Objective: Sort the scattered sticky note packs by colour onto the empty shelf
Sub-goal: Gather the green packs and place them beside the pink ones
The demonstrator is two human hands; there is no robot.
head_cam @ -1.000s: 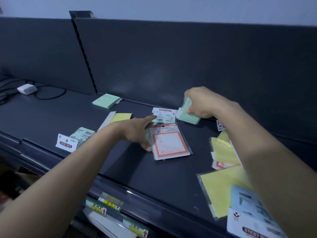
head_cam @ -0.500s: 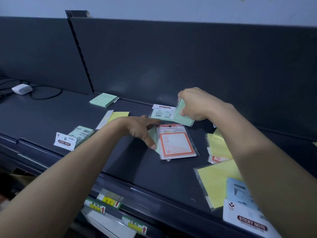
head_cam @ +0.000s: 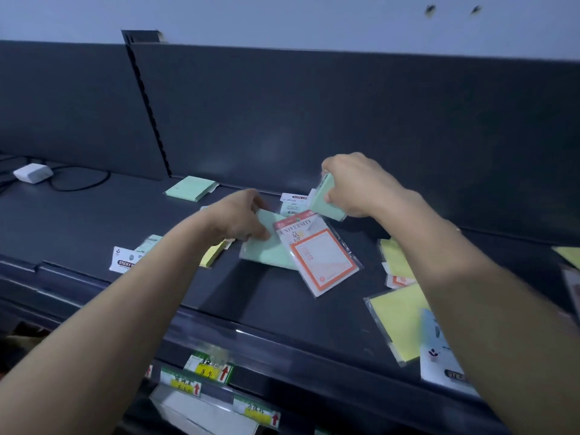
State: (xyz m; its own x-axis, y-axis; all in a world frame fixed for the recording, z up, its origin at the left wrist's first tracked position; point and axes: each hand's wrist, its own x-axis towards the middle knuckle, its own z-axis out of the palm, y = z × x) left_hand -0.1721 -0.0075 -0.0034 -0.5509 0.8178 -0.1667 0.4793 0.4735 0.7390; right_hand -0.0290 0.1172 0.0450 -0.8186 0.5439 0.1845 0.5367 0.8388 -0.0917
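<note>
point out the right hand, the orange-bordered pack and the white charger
right hand [head_cam: 357, 183], head view, on the middle of the back of the hand.
orange-bordered pack [head_cam: 323, 259], head view, on the white centre inside its orange border.
white charger [head_cam: 33, 173], head view, on its top face.

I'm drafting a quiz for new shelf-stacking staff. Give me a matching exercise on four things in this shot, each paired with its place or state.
Things:
1. UNIVERSITY pack
2. white charger
3. small green pack
4. big yellow pack

Places or states:
A. far left on the shelf
B. in the right hand's grip
C. overlapping the large green pack
D. right, near the front edge

Pairs: 1-C; 2-A; 3-B; 4-D.
</note>
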